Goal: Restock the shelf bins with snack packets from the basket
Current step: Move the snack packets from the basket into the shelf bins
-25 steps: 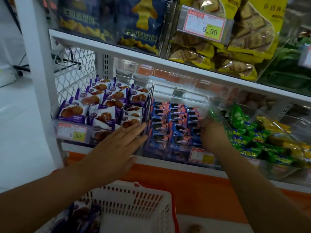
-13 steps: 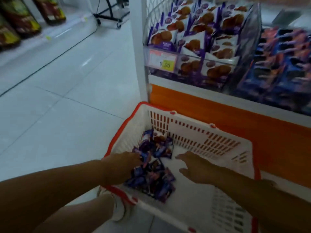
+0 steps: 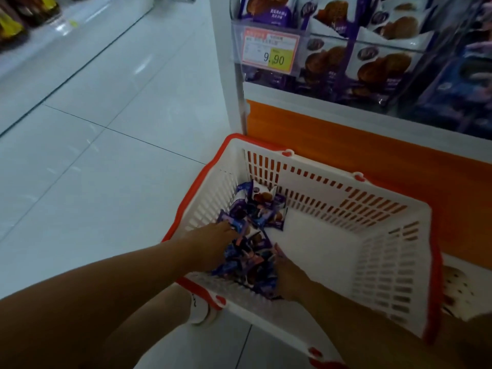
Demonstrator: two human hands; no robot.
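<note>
A white basket with a red rim (image 3: 332, 182) sits on the floor in front of the shelf. A pile of purple and blue snack packets (image 3: 257, 211) lies in its left corner. My left hand (image 3: 213, 242) reaches into the pile from the left, fingers dug in among the packets. My right hand (image 3: 288, 278) comes in from the right, thumb up, its fingers buried in the near side of the pile. The two hands hold the heap between them. Above, a clear shelf bin (image 3: 372, 57) holds purple cookie packets.
A 9.90 price tag (image 3: 271, 51) hangs on the bin's front. Blue packets (image 3: 466, 75) fill the bin to the right. The orange shelf base (image 3: 346, 145) stands behind the basket. My white shoe (image 3: 199, 311) is by the basket's near corner. Another shelf (image 3: 24, 25) runs far left.
My view dropped from the shelf bins to the basket. My right hand has gone from hovering open beside the pile into the packets, and both hands now close on the heap.
</note>
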